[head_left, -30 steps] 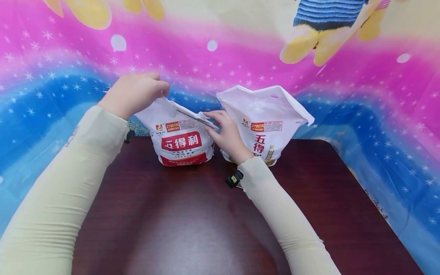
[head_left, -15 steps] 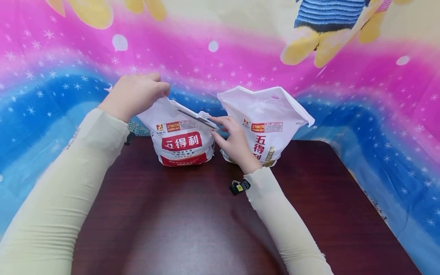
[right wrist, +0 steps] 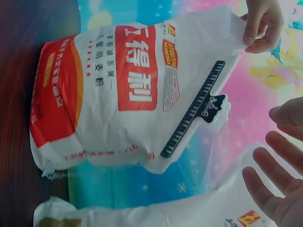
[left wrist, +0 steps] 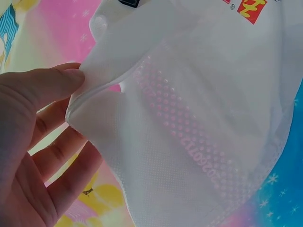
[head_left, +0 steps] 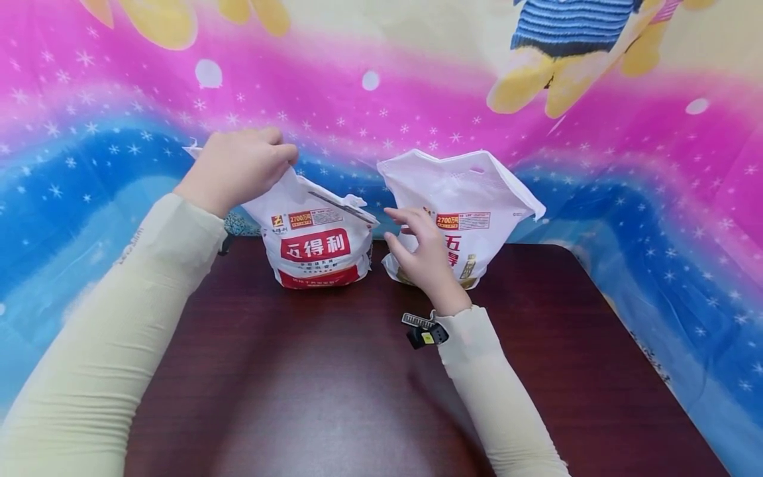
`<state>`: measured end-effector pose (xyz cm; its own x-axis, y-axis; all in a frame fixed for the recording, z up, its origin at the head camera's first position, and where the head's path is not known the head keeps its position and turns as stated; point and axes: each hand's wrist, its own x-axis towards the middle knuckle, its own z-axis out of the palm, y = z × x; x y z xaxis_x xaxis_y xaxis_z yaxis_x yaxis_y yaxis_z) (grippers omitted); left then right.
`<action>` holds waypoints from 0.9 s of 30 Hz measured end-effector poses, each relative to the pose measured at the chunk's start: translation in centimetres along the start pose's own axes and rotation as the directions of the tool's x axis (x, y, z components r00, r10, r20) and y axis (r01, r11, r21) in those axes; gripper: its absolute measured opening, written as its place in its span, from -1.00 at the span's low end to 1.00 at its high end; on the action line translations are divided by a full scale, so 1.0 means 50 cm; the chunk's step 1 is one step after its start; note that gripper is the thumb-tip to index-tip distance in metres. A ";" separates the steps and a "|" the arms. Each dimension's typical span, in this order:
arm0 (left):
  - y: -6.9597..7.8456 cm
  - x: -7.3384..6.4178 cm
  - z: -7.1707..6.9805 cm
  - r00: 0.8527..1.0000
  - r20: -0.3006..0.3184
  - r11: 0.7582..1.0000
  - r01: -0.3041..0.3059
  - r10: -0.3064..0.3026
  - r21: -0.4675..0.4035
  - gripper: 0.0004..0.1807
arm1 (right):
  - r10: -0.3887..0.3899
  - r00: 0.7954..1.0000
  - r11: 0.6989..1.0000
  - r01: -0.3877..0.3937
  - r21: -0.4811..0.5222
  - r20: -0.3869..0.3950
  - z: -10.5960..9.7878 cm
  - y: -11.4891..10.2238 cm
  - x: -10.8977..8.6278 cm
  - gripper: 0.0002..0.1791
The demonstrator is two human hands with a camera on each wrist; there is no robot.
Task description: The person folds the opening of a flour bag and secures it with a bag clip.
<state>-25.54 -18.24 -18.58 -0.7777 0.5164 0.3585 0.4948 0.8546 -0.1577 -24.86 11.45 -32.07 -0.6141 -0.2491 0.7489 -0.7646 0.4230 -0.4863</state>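
My left hand pinches the top corner of a white and red flour bag standing on the table. In the left wrist view, the thumb and fingers of the left hand hold the bag's white edge. A long black clip with ruler-like white marks sits aslant along the bag's upper edge, in the right wrist view. My right hand is spread with bent, loose fingers just right of the clip, apart from it and holding nothing. It partly covers a second flour bag behind it.
The dark wooden table reaches forward to a colourful cloth backdrop. Both bags stand side by side near its far edge. A small black camera is strapped to the right wrist.
My right hand has let go of the clip at the first bag's top edge and drawn back to the right and toward me. The left hand keeps its hold on the corner.
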 end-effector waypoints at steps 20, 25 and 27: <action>0.019 0.005 0.029 0.956 -0.260 0.990 -0.124 0.136 0.061 -0.78 | -0.063 0.993 0.989 0.048 -0.140 -0.102 -0.041 0.008 -0.032 -0.62; 0.036 0.015 0.033 0.953 -0.260 0.987 -0.144 0.158 0.073 -0.73 | -0.048 0.990 0.989 0.029 -0.143 -0.132 -0.054 0.005 -0.039 -0.61; 0.044 0.019 0.034 0.954 -0.254 0.987 -0.147 0.160 0.069 -0.70 | -0.041 0.989 0.989 0.020 -0.144 -0.140 -0.061 0.005 -0.042 -0.61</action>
<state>-25.85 -15.78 -20.14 -0.5638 0.6155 0.5508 0.5759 0.7710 -0.2721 -23.16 14.72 -32.40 -0.5491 -0.1413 0.8237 -0.7407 0.5387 -0.4014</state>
